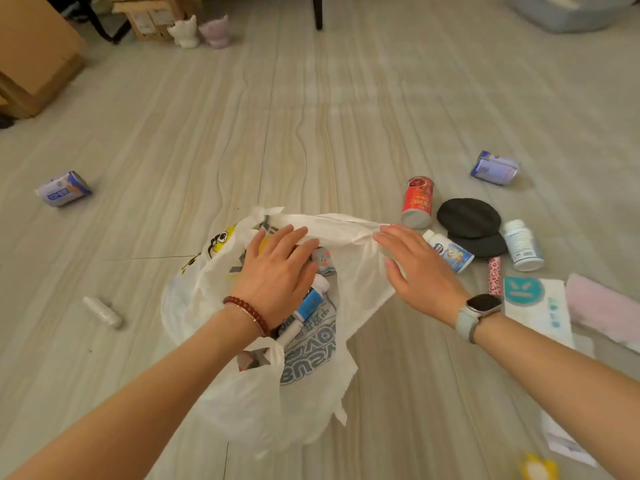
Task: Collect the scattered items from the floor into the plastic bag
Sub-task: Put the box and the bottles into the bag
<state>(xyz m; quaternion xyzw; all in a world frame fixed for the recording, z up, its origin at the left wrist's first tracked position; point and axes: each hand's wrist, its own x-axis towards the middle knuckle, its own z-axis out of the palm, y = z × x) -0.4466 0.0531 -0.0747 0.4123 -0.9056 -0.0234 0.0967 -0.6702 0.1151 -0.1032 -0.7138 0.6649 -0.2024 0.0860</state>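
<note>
Plastic bag (263, 341) at floor centre, part-filled; left hand (277, 271) flat-fingered inside the mouth, right hand (415, 268) spread, gripping nothing, against the rim at 3 o'clock; best hold mouth wide before fetching red can (417, 201) at 1 o'clock.

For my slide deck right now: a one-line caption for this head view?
Both hands spread over the white plastic bag, red can and bottles waiting on the floor.
</note>
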